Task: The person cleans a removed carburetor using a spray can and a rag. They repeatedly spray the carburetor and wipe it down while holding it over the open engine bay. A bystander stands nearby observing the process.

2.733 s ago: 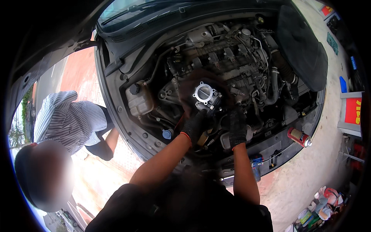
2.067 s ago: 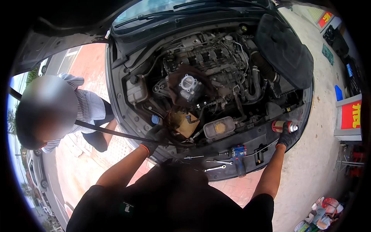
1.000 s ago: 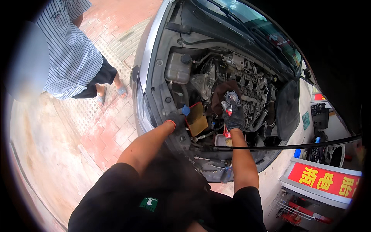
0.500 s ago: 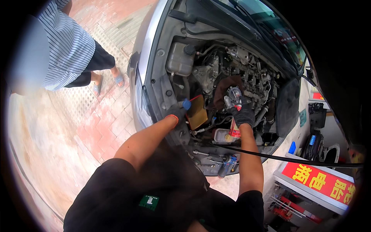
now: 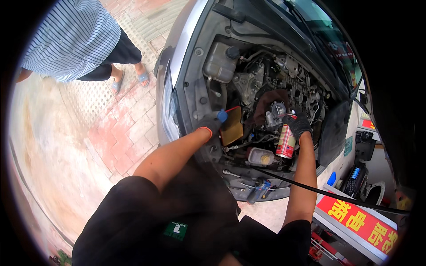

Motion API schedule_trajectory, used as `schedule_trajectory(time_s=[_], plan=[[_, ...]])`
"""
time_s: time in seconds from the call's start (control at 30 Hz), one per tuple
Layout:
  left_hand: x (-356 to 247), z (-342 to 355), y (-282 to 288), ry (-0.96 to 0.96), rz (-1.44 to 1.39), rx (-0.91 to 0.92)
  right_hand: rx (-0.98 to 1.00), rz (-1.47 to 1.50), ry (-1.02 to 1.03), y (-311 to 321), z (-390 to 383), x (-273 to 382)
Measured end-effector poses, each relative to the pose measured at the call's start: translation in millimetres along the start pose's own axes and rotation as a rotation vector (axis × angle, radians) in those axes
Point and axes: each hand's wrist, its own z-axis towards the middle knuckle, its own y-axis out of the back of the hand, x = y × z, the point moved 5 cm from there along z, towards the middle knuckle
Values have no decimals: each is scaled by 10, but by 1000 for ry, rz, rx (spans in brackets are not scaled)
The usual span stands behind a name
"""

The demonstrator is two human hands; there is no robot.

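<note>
Spray can [image 5: 286,141]: right hand [image 5: 300,125], fingers grasping its upper end, presumably for aim. Left hand [image 5: 210,123] beside blue cap [image 5: 222,116], perhaps bracing; cannot tell its fingers' state.

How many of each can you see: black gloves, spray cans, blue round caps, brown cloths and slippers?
Black gloves: 2
Spray can: 1
Blue round cap: 1
Brown cloth: 1
Slippers: 2
Total: 7
</note>
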Motion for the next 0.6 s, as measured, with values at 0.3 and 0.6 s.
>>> schedule_trajectory(time_s=[0.3, 0.6], plan=[[-159, -118, -5, 123, -81, 156, -135, 586, 14, -362, -152, -542], [-142, -67, -88, 161, 195, 208, -334, 492, 84, -657, -355, -629]])
